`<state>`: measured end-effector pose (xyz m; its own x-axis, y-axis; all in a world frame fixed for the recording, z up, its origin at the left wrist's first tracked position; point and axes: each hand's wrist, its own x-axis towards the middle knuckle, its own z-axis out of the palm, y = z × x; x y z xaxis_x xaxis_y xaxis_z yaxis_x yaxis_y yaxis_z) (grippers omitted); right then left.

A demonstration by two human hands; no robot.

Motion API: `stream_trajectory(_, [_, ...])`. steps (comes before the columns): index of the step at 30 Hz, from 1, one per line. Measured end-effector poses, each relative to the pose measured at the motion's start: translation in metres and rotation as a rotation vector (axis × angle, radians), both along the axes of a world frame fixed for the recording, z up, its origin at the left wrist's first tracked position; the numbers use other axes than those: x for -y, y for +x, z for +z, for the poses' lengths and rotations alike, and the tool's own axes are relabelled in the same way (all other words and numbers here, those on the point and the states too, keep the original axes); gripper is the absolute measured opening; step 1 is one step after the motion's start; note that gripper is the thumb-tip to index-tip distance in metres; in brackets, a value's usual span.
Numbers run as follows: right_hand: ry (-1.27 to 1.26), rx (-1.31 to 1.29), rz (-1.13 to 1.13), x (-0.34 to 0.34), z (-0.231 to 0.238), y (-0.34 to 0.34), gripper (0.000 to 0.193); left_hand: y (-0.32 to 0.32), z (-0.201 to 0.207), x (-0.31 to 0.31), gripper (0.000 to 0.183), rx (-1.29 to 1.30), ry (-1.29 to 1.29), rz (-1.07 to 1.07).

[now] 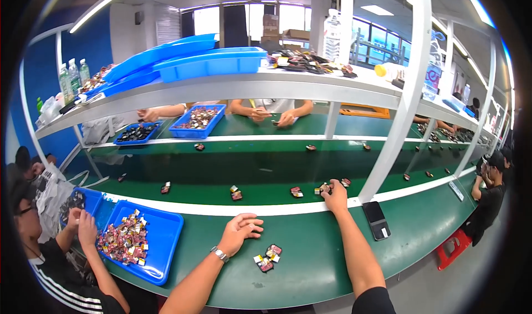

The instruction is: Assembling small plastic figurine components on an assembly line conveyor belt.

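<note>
Over the near edge of the green conveyor belt (265, 196), my right hand (336, 195) reaches with its fingers bent down on a small wired component (322, 189), red and black with a white-and-yellow tab; they are only slightly parted, and I cannot tell whether they have pinched it. Just beyond these fingertips, to the right, lies another wired component (346, 182); to their left, a third one (297, 192) sits near on the belt, with a fourth (236, 193) further along.

My left hand (240, 232) is half open, fingers loosely curled and spread, with nothing visible in its grasp; I can't tell whether it touches the green worktop (316, 242) below. Just nearer me and to the right of those fingers, a small cluster of wired components (268, 258) lies on the worktop.

Right of my right wrist is a dark smartphone (377, 221). Well to the left of my left fingers, a blue plastic tray (168, 244) holds a heap of similar components (125, 241), and a co-worker's hands (83, 225) are raised beside it. Ahead, above my fingers, a white shelf (233, 87) carries more blue trays (208, 67).
</note>
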<state>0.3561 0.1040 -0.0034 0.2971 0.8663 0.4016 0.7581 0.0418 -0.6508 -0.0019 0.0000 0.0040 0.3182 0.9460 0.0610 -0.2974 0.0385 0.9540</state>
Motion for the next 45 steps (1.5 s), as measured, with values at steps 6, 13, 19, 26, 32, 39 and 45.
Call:
stream_trajectory(6, [-0.032, -0.048, 0.746, 0.078, 0.056, -0.097, 0.057, -0.009, 0.007, 0.001, 0.034, -0.093, -0.03, 0.039])
stream_trajectory(13, [-0.144, 0.038, 0.95, 0.112, 0.061, -0.164, 0.058, -0.02, 0.011, -0.001, 0.038, -0.074, -0.157, -0.205])
stream_trajectory(19, [0.182, 0.163, 0.924, 0.116, 0.049, -0.171, 0.041, -0.021, 0.001, -0.001, 0.037, 0.028, -0.136, -0.083])
stream_trajectory(26, [0.207, 0.218, 0.86, 0.111, 0.043, -0.171, 0.029, -0.007, 0.008, 0.002, 0.032, -0.029, -0.104, -0.06])
stream_trajectory(32, [0.258, 0.225, 0.839, 0.109, 0.038, -0.171, 0.025, -0.006, 0.001, 0.001, 0.027, 0.007, -0.115, -0.063])
stream_trajectory(39, [0.233, 0.28, 0.849, 0.104, 0.037, -0.167, 0.023, -0.004, 0.002, 0.002, 0.029, -0.019, -0.105, -0.054])
stream_trajectory(45, [0.206, 0.184, 0.846, 0.107, 0.038, -0.168, 0.012, -0.005, 0.002, 0.002, 0.035, -0.022, -0.087, -0.071])
